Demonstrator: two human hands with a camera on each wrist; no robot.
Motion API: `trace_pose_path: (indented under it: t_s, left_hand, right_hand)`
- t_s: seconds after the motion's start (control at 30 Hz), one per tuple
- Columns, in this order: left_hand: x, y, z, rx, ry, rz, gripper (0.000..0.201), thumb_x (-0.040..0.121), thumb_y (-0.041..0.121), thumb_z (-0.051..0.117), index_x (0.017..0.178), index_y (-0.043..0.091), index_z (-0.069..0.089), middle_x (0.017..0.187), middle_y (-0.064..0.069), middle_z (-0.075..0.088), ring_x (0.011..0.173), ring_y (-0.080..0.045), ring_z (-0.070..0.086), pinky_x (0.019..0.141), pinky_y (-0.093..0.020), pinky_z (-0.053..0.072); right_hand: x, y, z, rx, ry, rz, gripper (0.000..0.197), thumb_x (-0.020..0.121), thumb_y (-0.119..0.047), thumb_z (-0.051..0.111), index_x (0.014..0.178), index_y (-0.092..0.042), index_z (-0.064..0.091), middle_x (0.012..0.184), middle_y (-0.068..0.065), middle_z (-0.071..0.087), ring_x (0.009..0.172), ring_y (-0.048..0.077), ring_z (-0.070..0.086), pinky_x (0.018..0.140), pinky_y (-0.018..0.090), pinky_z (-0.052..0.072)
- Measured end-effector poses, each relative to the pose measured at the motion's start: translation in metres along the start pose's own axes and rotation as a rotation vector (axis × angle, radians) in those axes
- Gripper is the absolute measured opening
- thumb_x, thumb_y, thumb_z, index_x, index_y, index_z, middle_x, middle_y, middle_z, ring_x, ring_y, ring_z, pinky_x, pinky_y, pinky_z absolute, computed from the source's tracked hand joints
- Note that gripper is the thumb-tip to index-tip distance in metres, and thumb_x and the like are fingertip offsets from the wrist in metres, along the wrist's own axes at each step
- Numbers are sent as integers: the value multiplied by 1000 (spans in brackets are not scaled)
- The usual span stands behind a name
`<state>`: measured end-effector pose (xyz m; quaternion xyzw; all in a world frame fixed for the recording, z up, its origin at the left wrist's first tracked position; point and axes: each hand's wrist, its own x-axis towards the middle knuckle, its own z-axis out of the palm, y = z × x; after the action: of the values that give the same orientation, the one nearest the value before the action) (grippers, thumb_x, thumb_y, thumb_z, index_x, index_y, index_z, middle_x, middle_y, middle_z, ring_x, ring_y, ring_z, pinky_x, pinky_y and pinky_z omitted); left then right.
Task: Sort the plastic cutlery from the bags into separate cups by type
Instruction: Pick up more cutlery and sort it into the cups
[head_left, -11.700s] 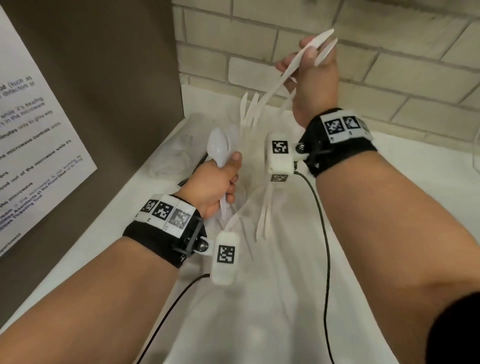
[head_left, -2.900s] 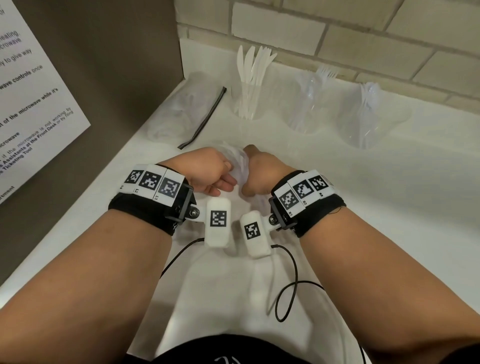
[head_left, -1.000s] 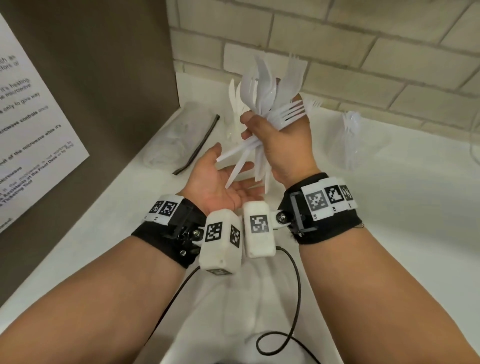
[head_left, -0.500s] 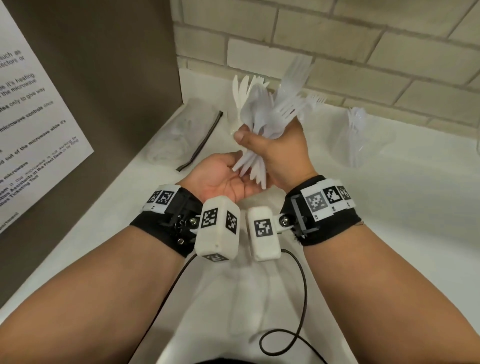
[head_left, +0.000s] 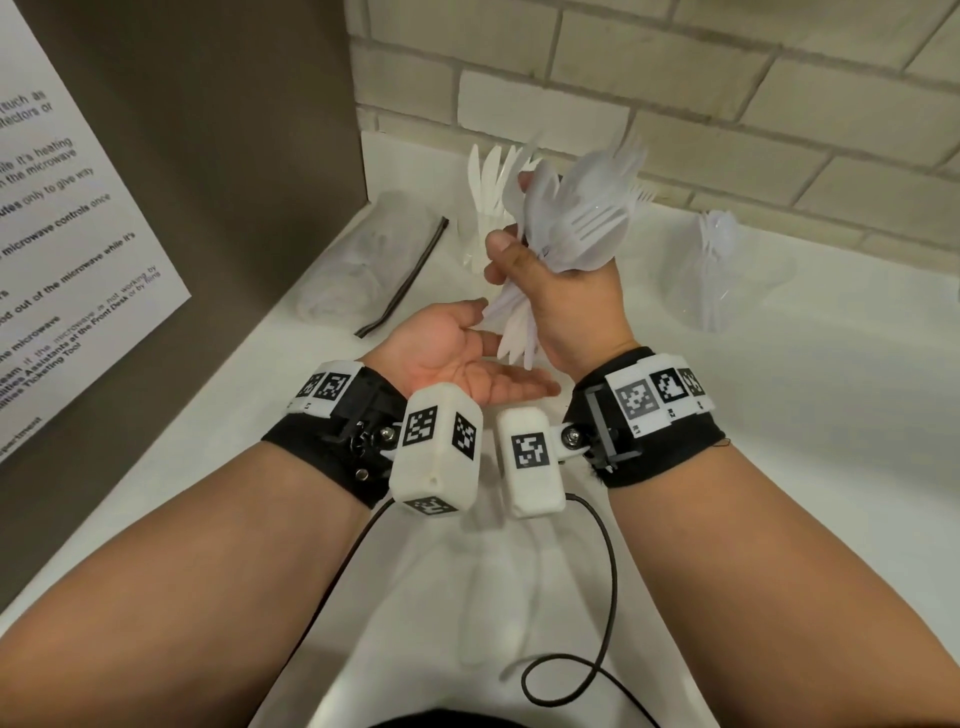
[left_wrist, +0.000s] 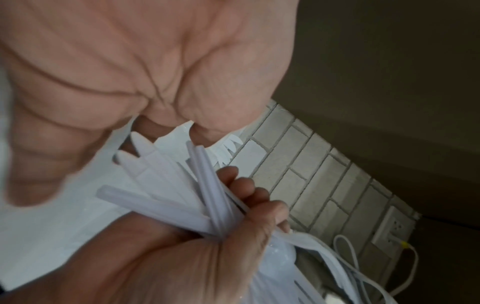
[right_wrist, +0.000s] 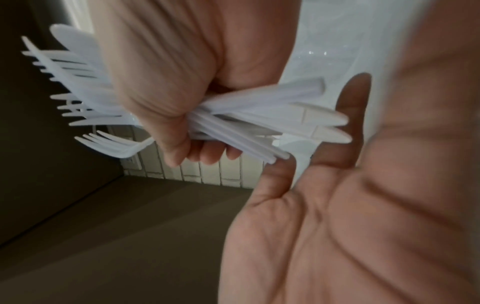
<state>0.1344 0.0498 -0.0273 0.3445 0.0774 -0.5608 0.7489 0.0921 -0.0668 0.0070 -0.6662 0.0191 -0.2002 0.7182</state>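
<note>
The right hand (head_left: 566, 306) clamps a cutlery bundle (head_left: 576, 218) at frame centre. The left hand (head_left: 462, 358) lies flat, palm up, just beneath the handle ends.

Item: you are gripping a mixed bundle of white plastic forks, spoons and knives (head_left: 571, 228) upright, handles fanning downward; clear plastic cups (head_left: 722, 280) are standing behind.

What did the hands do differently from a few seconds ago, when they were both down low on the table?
The right hand came up and now grips a mixed bunch of forks and spoons. The left hand, curled beside it back then, has opened palm-up under the handle ends. The cup of knives, the right-hand cup and the bag in the corner stayed where they were.
</note>
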Motion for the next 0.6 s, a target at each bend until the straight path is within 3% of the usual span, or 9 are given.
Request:
trace_pose_path:
  t_s: [0.13,0.27,0.37,0.47,0.53,0.6]
  left_hand:
    - [-4,3,3,-43,-8,174,39,101,20,31,115,-8,55,106,-30,66,94,-41,68,84,-51,53]
    - [-5,2,2,23,49,158,39,100,19,32,114,-8,56,106,-30,66,97,-41,66,84,-53,52]
    - [-2,3,-1,37,27,161,45,100,32,30,125,4,55,114,-26,65,104,-40,65,87,-54,51]
    - [-4,8,-7,145,9,138,74,95,62,21,139,7,45,134,-24,53,123,-39,52,95,-55,44]
    - [-9,14,-6,186,64,337,77,90,68,27,140,12,44,126,-15,57,116,-29,56,94,-46,45]
    - [-19,21,2,287,74,604,67,86,63,49,139,22,44,128,-7,53,131,-27,44,105,-41,35]
  right_hand:
    - [-4,7,-1,-64,-32,42,19,75,-5,76,69,-21,67,68,1,69,72,25,69,73,51,58]
    - [-3,8,-3,-63,-38,86,20,74,-4,77,68,-22,70,67,-1,70,75,27,69,73,51,58]
    - [-4,11,-1,-45,-35,149,16,77,-4,75,77,-18,68,71,-1,70,75,24,69,76,47,58]
    - [-5,12,0,-24,21,179,8,85,-11,70,80,-15,65,62,-1,67,66,23,66,74,46,57]
    - [-6,11,-5,-58,3,153,9,88,-12,67,80,-13,63,55,-2,62,56,25,61,69,47,55]
    - [-9,14,-9,-201,-81,162,11,89,-14,67,79,-11,63,50,0,59,52,26,57,66,42,54]
